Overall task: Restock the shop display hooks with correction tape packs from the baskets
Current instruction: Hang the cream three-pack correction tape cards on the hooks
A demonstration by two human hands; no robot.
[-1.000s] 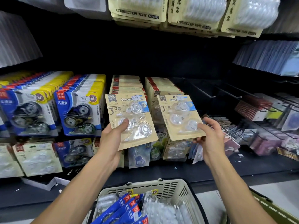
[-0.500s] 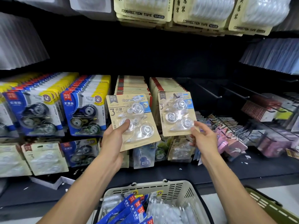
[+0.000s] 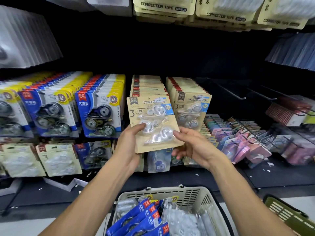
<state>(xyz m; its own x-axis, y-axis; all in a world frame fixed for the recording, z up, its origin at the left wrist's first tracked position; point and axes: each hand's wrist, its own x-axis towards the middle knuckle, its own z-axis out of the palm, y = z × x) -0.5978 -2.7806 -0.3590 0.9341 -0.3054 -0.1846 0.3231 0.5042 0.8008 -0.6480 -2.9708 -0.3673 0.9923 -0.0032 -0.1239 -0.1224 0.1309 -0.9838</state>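
Correction tape pack (image 3: pixel 154 123), the kraft-card 3-pack, is up in front of the display hooks, pinched in my left hand (image 3: pixel 127 145), thumb curled onto the blister. My right hand (image 3: pixel 192 145) has its grip on the pack's lower right edge too, thumb on top, fingers underneath. Just behind hangs a matching row of kraft packs (image 3: pixel 189 99). Below, the beige basket (image 3: pixel 196 196) holds blue packs (image 3: pixel 144 218).

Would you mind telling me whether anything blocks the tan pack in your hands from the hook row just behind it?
Nothing visible stands between them. The tan pack, held by the left hand and right hand, sits directly before the tan row, whose hook tip is hidden.
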